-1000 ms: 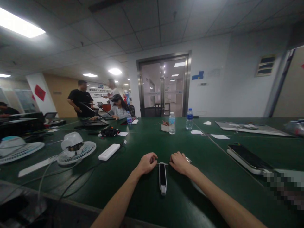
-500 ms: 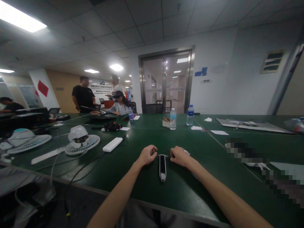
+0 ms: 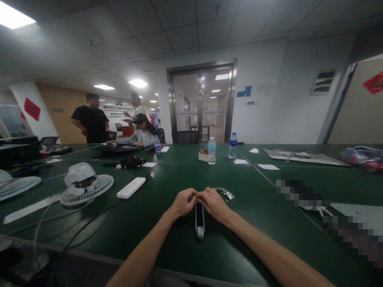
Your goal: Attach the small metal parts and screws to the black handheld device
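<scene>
A slim black and silver device [image 3: 199, 220] lies lengthwise on the green table [image 3: 239, 223], right in front of me. My left hand [image 3: 184, 202] and my right hand [image 3: 213, 203] meet at its far end, fingers curled and touching each other. They pinch something small there that I cannot make out. A small metal chain-like piece [image 3: 225, 193] lies on the table just beyond my right hand.
To the left stand a white desk fan [image 3: 85, 185], a white bar [image 3: 131, 187] and trailing cables. Two water bottles [image 3: 211, 151] and a small box sit at mid table. People work around laptops at the far left. A glass door is behind.
My two hands have come together over the far end of the device, where before they rested on either side of it. The view has shifted slightly to the right.
</scene>
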A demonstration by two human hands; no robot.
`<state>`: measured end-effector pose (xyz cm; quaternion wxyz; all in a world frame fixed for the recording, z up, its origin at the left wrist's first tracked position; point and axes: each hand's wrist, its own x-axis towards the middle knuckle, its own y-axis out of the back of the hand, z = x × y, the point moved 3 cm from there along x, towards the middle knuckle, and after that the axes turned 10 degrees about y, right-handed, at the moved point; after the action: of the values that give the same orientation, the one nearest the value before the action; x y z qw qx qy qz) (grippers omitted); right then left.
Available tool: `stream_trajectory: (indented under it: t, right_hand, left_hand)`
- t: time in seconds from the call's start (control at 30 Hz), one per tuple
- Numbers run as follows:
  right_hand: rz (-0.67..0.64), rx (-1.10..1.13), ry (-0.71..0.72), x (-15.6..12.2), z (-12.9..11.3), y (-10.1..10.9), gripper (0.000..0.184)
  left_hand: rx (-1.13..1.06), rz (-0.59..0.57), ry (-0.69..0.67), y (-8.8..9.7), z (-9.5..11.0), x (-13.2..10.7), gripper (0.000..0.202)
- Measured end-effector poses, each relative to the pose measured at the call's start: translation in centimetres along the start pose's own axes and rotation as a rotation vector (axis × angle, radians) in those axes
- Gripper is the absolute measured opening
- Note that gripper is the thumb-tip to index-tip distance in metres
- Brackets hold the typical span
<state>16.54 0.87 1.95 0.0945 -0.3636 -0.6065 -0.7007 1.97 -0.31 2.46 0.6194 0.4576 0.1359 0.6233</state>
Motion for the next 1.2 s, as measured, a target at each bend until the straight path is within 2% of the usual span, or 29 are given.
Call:
stream_trajectory:
  t: [0.37, 0.57, 0.67, 0.8, 0.93, 1.07, 1.2]
  right_hand:
    - [-0.012, -0.16, -0.084, 0.0, 0.1, 0.7, 0.027]
    - [0.016, -0.197, -0.066, 0.3, -0.1, 0.9, 0.028]
    - [0.018, -0.197, -0.066, 0.4, 0.3, 1.1, 0.027]
    - [-0.02, -0.175, -0.095, -0.1, 1.5, 2.0, 0.021]
    - [-0.164, -0.115, -0.097, -1.1, 2.2, 2.4, 0.016]
    - [-0.282, -0.075, -0.077, -1.5, 2.0, 1.6, 0.017]
    - [-0.276, -0.07, -0.072, -1.2, 1.8, 0.8, 0.017]
  left_hand:
    - [-0.189, -0.052, 0.108, 0.8, 0.3, 0.0, 0.023]
    - [-0.475, -0.161, 0.229, 1.0, -0.3, 0.0, 0.025]
    - [-0.545, -0.182, 0.261, 1.1, -1.2, 0.2, 0.025]
    - [-0.433, -0.15, 0.268, 1.5, -2.9, 0.5, 0.029]
    - [-0.25, -0.218, 0.291, 1.6, -4.2, 0.3, 0.033]
    - [-0.214, -0.28, 0.297, 1.7, -4.1, 0.0, 0.034]
    - [-0.205, -0.313, 0.298, 1.8, -3.3, 0.1, 0.034]
